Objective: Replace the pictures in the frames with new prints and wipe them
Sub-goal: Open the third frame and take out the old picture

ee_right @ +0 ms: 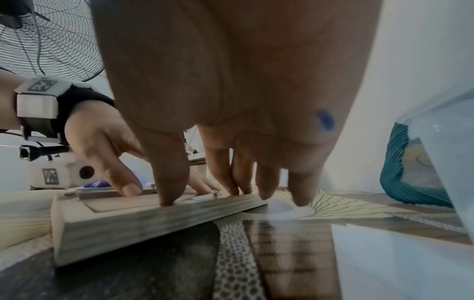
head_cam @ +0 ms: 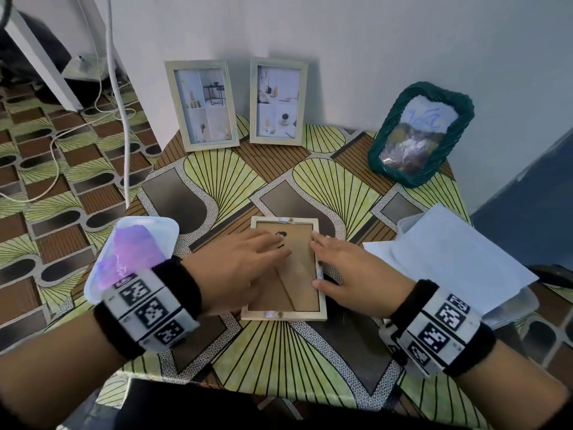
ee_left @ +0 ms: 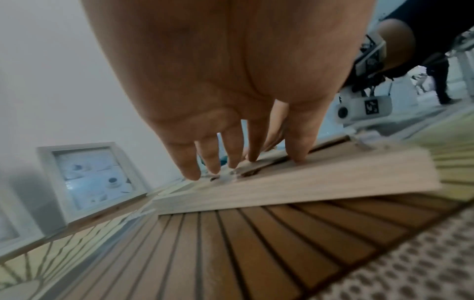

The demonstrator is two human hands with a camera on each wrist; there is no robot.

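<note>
A pale wooden frame (head_cam: pixel 283 315) lies face down in the middle of the patterned table (head_cam: pixel 279 361), its brown backing board turned up. Everything else is easiest placed from that frame.

The left hand (head_cam: pixel 245 268) lies flat across the backing board, fingers straight and slightly spread, tips pressing near a small dark hanger at the frame's far end; it grips nothing. From the left wrist view the fingertips (ee_left: pixel 191 172) touch the board, though blur hides exactly what sits under them. The right hand (head_cam: pixel 347 265) rests along the frame's right rail, fingers extended and close together, thumb (head_cam: pixel 322 284) against the rail's outer edge. In the right wrist view its fingertips (ee_right: pixel 169 194) come down on the rail and board; whether they have hold of a small clip there I cannot tell.

Beyond the frame, against the wall, two matching frames (head_cam: pixel 203 105) (head_cam: pixel 278 100) stand upright with pale prints in them. Farther right of those leans a green woven frame (head_cam: pixel 423 131), its picture glary and hard to read. Left of the flat frame, partly hidden by the left wristband, a white tray (head_cam: pixel 161 226) holds a purple cloth (head_cam: pixel 133 256). To the frame's right, white paper sheets (head_cam: pixel 459 259) lie over a clear container whose edges barely show. A fan (ee_right: pixel 48 38) appears behind the left arm, cut off by the picture's border.
</note>
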